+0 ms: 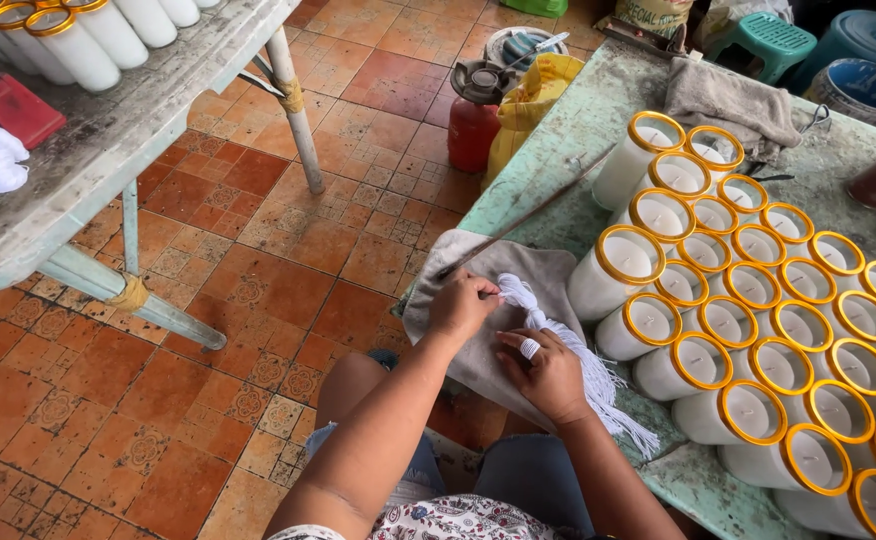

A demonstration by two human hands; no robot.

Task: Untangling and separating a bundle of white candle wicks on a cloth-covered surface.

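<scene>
The left hand [461, 303] was closed on the upper end of a bundle of white wick strings [568, 358], pinching it at the knotted head, while the right hand [548, 375] lay over the middle of the same bundle with its fingers curled around the strands — both hands close together, almost touching. The bundle lay slanted on a grey cloth [518, 275] spread over the near left corner of the pale green worktable [558, 140], its loose fringed end trailing toward the table's near edge.

Just right of the cloth stood a dense group of white candles in clear glasses with gold rims [748, 330], filling the right part of the table down to its near edge. A thin dark rod [533, 213] lay slanted along the table's left edge, its lower end on the cloth. A second grey cloth [733, 100] lay crumpled at the far edge.

On the tiled floor by the table's far left corner stood a red gas canister [475, 115] and a yellow sack [528, 100]. Another table [108, 150] at the upper left carried more white candles [68, 35] along its far edge.
</scene>
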